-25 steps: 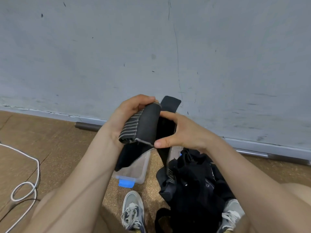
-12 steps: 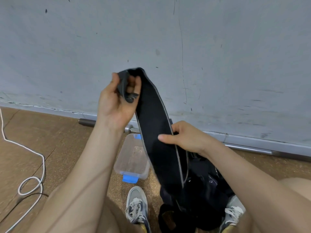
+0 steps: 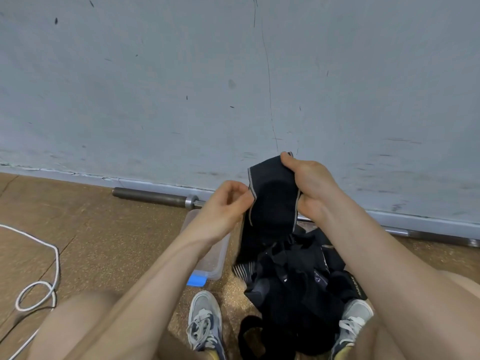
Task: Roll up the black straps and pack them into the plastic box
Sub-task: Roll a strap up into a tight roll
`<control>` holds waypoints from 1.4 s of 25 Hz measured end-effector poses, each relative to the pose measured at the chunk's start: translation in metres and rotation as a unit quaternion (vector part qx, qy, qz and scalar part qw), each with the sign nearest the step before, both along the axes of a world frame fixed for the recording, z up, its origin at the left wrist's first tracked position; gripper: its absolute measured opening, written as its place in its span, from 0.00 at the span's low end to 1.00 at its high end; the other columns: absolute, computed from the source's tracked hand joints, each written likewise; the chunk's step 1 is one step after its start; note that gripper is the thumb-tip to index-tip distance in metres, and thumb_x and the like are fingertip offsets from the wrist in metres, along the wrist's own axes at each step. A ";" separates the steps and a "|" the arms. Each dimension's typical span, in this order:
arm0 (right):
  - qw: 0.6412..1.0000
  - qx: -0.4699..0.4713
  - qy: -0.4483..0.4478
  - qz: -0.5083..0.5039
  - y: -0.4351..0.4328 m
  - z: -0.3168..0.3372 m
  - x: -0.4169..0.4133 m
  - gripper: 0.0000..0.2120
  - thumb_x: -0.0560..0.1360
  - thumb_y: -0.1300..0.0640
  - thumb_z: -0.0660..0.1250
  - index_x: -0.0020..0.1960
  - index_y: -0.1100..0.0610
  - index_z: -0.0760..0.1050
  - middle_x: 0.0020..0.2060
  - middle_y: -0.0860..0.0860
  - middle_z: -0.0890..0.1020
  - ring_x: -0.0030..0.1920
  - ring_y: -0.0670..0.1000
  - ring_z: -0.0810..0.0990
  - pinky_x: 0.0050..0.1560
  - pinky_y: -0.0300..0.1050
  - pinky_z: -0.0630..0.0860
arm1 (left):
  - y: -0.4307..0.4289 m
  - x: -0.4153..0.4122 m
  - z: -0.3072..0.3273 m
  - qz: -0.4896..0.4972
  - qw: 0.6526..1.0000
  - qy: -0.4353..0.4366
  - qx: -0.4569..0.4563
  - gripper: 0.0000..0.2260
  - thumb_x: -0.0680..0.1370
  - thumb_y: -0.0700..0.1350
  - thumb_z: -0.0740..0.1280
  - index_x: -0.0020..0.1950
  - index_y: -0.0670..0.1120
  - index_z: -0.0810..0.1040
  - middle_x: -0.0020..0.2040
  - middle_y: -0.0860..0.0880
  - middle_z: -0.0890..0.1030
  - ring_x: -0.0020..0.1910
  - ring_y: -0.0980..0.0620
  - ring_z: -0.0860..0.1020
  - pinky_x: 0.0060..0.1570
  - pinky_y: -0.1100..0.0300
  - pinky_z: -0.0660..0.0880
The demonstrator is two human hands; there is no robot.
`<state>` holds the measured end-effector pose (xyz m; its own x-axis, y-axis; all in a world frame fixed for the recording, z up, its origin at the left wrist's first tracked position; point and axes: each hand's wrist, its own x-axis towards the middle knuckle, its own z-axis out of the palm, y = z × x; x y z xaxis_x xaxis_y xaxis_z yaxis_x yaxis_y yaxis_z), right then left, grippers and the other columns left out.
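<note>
I hold one wide black strap [image 3: 272, 198] with grey edges up in front of the wall. My right hand [image 3: 309, 185] grips its upper right end, thumb over the top. My left hand [image 3: 226, 206] pinches its left edge, fingers curled. The strap hangs down into a pile of black straps [image 3: 298, 281] on the floor between my feet. The clear plastic box [image 3: 215, 261] with a blue latch stands on the floor under my left forearm, mostly hidden by it.
A steel barbell [image 3: 155, 197] lies along the grey wall's base. A white cable [image 3: 49, 276] loops on the cork floor at the left. My two grey sneakers [image 3: 205, 323] are at the bottom, one beside the box, one under the pile.
The strap was raised high and stretched out by my left hand; now both hands have come down and right, and my right hand has taken its top end.
</note>
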<state>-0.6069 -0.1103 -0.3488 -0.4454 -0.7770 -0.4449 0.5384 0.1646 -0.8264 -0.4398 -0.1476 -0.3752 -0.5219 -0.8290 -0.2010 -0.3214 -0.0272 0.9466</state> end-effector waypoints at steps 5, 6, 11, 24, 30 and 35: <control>0.994 -0.006 -0.087 -0.071 0.000 -0.001 -0.009 0.10 0.80 0.56 0.67 0.51 0.64 0.77 0.49 0.60 0.83 0.48 0.58 0.84 0.52 0.57 0.82 | 0.002 0.000 0.005 -0.028 0.998 0.051 0.018 0.20 0.74 0.62 0.63 0.59 0.50 0.77 0.54 0.52 0.82 0.53 0.55 0.81 0.56 0.54 0.79; 0.992 -0.010 -0.093 -0.086 -0.001 -0.001 -0.009 0.10 0.80 0.56 0.67 0.51 0.64 0.77 0.49 0.59 0.83 0.48 0.57 0.84 0.51 0.57 0.82 | 0.006 -0.001 0.005 -0.073 0.996 0.033 0.048 0.19 0.75 0.61 0.63 0.56 0.49 0.80 0.52 0.53 0.84 0.51 0.56 0.82 0.53 0.59 0.79; 0.990 0.012 0.096 -0.105 -0.005 -0.013 -0.021 0.14 0.81 0.53 0.65 0.43 0.62 0.77 0.37 0.55 0.81 0.38 0.55 0.80 0.44 0.48 0.80 | -0.007 0.005 0.013 0.029 0.997 0.054 -0.045 0.01 0.73 0.46 0.72 0.44 0.51 0.82 0.54 0.53 0.81 0.53 0.55 0.79 0.51 0.63 0.74; 0.830 -0.098 0.503 0.221 0.012 -0.007 0.034 0.30 0.65 0.42 0.79 0.64 0.49 0.79 0.61 0.43 0.79 0.62 0.41 0.76 0.64 0.39 0.71 | -0.014 0.018 0.068 0.091 0.917 0.346 0.175 0.05 0.81 0.41 0.62 0.52 0.39 0.74 0.38 0.43 0.83 0.29 0.54 0.80 0.27 0.67 0.76; 0.916 -0.118 0.366 0.116 0.006 -0.013 0.043 0.06 0.76 0.57 0.71 0.42 0.53 0.85 0.36 0.48 0.86 0.40 0.48 0.85 0.39 0.46 0.80 | -0.016 0.019 0.078 0.048 0.915 0.349 0.195 0.05 0.79 0.39 0.63 0.52 0.41 0.78 0.42 0.44 0.83 0.33 0.53 0.82 0.31 0.68 0.77; 0.919 -0.075 0.387 0.019 0.005 -0.002 0.038 0.23 0.77 0.49 0.69 0.32 0.67 0.73 0.29 0.64 0.75 0.30 0.54 0.73 0.32 0.52 0.70 | -0.022 0.026 0.071 -0.007 0.939 0.338 0.057 0.25 0.69 0.51 0.74 0.64 0.49 0.74 0.63 0.50 0.80 0.59 0.53 0.79 0.55 0.60 0.77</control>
<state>-0.5693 -0.1050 -0.3512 -0.5549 -0.8251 0.1063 -0.2238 0.0250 -0.9743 -0.4141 -0.1700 -0.3047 -0.5726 -0.8146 0.0928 0.3510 -0.1412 0.9257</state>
